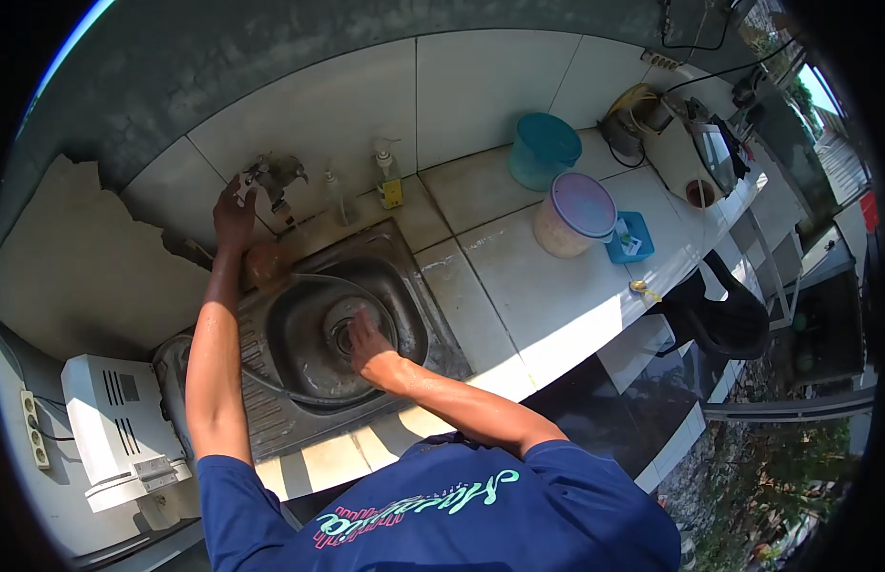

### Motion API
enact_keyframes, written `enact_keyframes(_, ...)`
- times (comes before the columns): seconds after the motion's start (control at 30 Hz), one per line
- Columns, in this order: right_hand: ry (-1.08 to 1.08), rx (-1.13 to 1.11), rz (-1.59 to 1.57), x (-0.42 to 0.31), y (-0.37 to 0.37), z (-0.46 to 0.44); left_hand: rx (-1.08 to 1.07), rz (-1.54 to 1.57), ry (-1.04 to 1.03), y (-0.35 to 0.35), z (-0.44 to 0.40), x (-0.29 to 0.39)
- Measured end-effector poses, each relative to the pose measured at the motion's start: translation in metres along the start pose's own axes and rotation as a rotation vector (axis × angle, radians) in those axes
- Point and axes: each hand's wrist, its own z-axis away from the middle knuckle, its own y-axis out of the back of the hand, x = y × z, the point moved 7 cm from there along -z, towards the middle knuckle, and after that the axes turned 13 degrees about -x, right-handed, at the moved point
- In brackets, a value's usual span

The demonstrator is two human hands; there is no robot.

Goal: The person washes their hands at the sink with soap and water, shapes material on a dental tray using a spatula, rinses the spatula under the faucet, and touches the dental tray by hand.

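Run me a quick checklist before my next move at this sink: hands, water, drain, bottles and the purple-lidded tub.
1. Left hand at the faucet: ok; whether it grips is unclear.
2. Right hand in the sink, fingers extended: ok.
3. Water running: cannot tell; no stream shows clearly.
4. Drain unobstructed: cannot tell; the hand is close beside it.
5. Clear pump bottle and yellow-labelled pump bottle upright behind the sink: ok.
6. Purple lid on the tub: ok; whether it seals, cannot tell.
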Motion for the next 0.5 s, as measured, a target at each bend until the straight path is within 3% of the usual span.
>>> enact_keyframes(0.03,0.096,-0.007,0.341,-0.006,-0.014,0.013,-0.055,0.065,0.062,0.003,0.01,0.01)
enact_keyframes(0.1,0.2,0.042,-0.578,0.003,-0.04,0.015,-0.179,0.206,0.127,0.02,0.03,0.026)
enact_keyframes(0.2,0.103,0.149,-0.382,0.019,-0.029,0.068,-0.523,0.447,0.102,0.039,0.074,0.065)
enact_keyframes(0.33,0.116,0.294,-0.406,0.054,-0.043,0.145,-0.75,1.166,0.099,0.045,0.153,0.132)
enact_keyframes(0.43,0.044,0.319,-0.486,0.08,-0.049,0.226,-0.68,1.544,0.086,0.006,0.201,0.094)
enact_keyframes(0.47,-0.027,0.278,-0.558,0.089,-0.052,0.255,-0.734,1.401,0.352,-0.033,0.211,0.04)
enact_keyframes(0.5,-0.082,0.278,-0.591,0.1,-0.06,0.284,-0.746,1.401,0.366,-0.044,0.228,0.044)
